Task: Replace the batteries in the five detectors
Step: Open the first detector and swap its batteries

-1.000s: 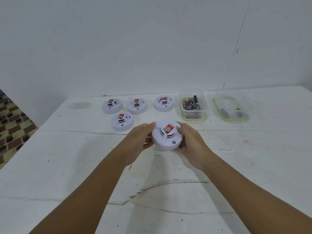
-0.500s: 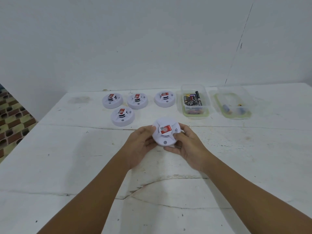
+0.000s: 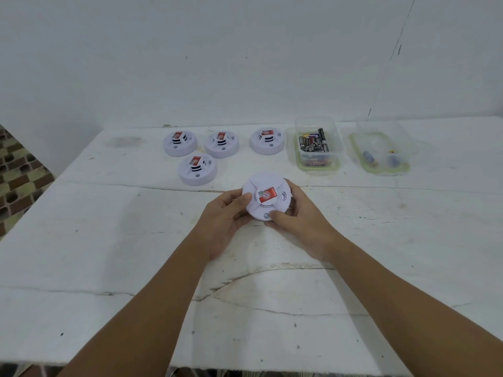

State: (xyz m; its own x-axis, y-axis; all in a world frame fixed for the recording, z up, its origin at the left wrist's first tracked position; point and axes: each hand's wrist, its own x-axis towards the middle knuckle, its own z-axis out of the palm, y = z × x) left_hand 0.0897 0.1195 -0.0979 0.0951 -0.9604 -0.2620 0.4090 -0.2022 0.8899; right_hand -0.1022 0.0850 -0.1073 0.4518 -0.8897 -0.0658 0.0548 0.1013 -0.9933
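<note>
A round white detector with a red label is tilted up toward me, held above the table's middle. My left hand grips its left rim, thumb on the face. My right hand grips its right and lower rim, thumb near the small button. Several more white detectors sit face up behind it: one close by, and three in a row, at left, centre and right. A clear box of batteries stands to their right.
A second clear box, holding two small blue cells, stands at the far right. The white cracked table meets a white wall at the back. Its left edge drops to a tiled floor, and its front edge is near me.
The held detector has tipped so its face points more toward me, and it has turned a little in my hands. My right thumb has come onto its lower rim.
</note>
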